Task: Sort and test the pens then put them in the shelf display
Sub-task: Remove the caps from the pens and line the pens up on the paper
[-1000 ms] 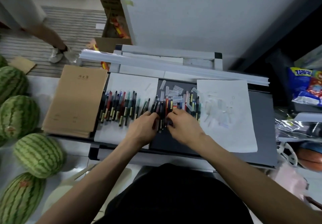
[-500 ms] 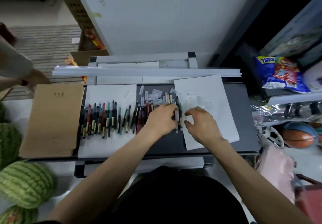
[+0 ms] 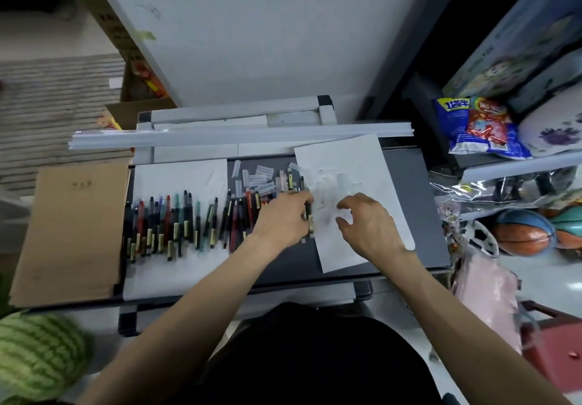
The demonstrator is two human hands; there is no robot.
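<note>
Pens (image 3: pixel 176 222): some twenty in a row on the left white sheet (image 3: pixel 179 175), more piled on the dark grey tabletop (image 3: pixel 415 209); blur prevents an exact count. Clear caps (image 3: pixel 261 178), about a dozen, loose behind the pile. Left hand (image 3: pixel 280 222) at the pile's right end, fingers curled round one dark pen (image 3: pixel 307 212). Right hand (image 3: pixel 368 225) above the second white sheet (image 3: pixel 352 159), fingers loosely bent, holding nothing. One brown cardboard stack (image 3: pixel 72 231) far left. One watermelon (image 3: pixel 34 354) below it.
</note>
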